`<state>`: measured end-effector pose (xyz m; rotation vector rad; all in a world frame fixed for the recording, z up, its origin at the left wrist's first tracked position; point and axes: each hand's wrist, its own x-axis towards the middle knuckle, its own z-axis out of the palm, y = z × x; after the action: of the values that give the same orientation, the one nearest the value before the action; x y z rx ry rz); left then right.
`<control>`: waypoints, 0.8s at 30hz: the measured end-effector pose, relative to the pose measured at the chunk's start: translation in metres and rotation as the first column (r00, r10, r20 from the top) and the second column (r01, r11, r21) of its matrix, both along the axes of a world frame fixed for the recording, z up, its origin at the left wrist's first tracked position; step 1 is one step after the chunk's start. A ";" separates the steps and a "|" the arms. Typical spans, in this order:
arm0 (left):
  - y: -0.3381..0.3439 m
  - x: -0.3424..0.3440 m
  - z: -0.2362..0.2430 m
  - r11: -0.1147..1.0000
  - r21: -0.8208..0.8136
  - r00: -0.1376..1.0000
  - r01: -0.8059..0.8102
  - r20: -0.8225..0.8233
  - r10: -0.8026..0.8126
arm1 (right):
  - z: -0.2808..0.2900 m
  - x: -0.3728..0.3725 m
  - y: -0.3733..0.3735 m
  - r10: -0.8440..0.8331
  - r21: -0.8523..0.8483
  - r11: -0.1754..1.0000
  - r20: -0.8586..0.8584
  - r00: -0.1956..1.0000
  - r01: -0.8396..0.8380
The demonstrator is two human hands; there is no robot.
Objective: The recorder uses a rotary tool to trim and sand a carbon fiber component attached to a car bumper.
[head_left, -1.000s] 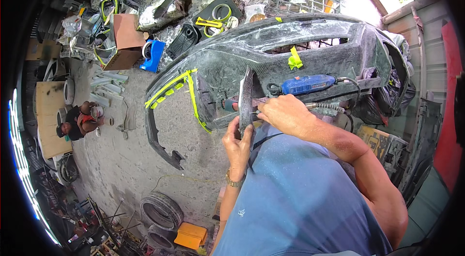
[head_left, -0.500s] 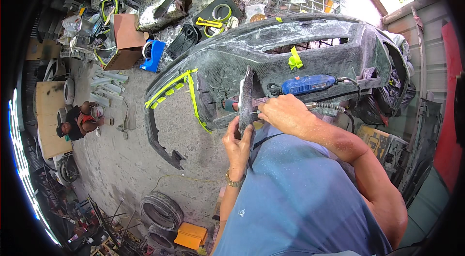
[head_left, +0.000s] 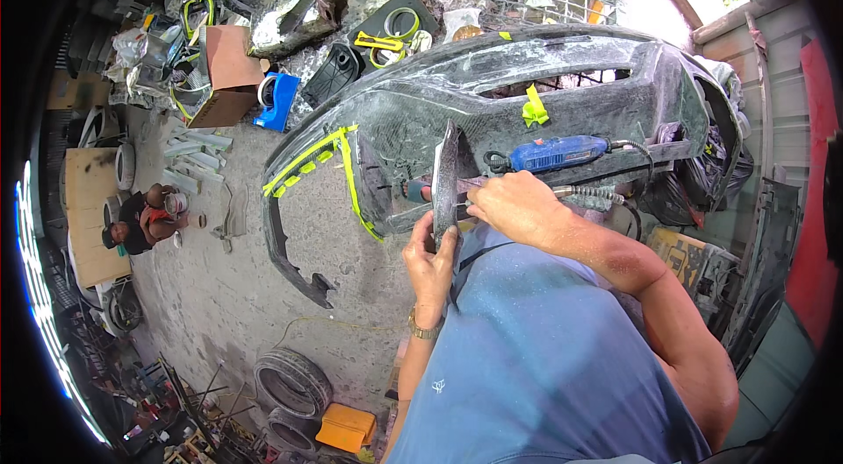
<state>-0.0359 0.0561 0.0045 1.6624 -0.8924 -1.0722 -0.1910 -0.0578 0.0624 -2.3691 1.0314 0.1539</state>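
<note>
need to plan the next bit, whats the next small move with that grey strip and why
Probably ease the knife-like tool in the right hand a little further along the grey strip. The left hand pinches the strip's lower end, holding it upright before the car bumper, and the tool touches its edge.

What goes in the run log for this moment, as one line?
left hand: holds thin grey plastic panel | right hand: grips slim handpiece against panel | behind: sanded grey car bumper, blue rotary tool

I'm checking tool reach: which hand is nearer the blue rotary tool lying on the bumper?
Right. The right hand sits just below the blue rotary tool, not touching it. The left hand is lower and further left, holding the thin grey plastic piece.
</note>
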 end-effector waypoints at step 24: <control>0.004 0.008 -0.014 0.996 -0.033 0.976 -0.083 -0.207 0.074 | 0.001 0.006 0.000 0.024 -0.001 1.000 0.024 0.999 -0.024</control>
<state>-0.0276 0.0597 -0.0092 1.5085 -0.7044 -1.1398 -0.1850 -0.0583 0.0638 -2.3792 0.9919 0.1340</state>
